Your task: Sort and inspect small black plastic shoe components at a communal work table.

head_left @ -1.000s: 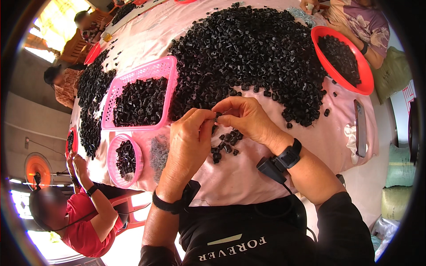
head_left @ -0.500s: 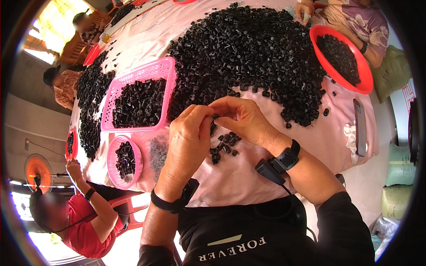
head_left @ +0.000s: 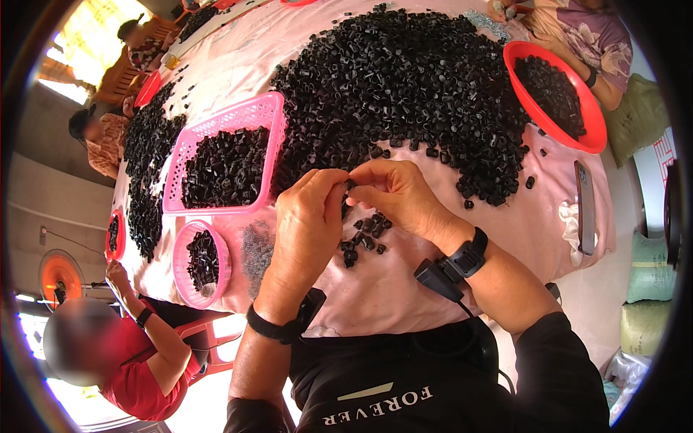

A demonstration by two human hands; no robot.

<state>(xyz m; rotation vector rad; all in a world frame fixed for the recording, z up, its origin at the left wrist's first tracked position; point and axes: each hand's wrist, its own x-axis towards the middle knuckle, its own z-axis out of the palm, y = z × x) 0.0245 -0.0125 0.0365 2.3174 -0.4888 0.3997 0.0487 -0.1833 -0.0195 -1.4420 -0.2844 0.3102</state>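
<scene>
My left hand [head_left: 309,216] and my right hand [head_left: 395,193] meet fingertip to fingertip over the near side of the table. Pinched between their thumbs and fingers is a small black plastic part [head_left: 350,185], mostly covered by the fingers. Just below my right hand, a few loose black parts [head_left: 368,229] lie on the pink cloth. Beyond both hands spreads a large heap of similar black parts [head_left: 404,79]. To the left of my left hand sits a small grey heap of fine bits [head_left: 257,252], partly hidden by my wrist.
A pink rectangular basket [head_left: 276,155] and a round pink basket [head_left: 224,252], both holding black parts, stand at left. At the right are a red basin [head_left: 593,119] and a phone [head_left: 586,209]. Co-workers sit around the cloth-covered table [head_left: 505,238].
My right fingers have shifted slightly at the black part; both hands stay in nearly the same place. At the far right, a co-worker's hand has moved up toward the picture's edge.
</scene>
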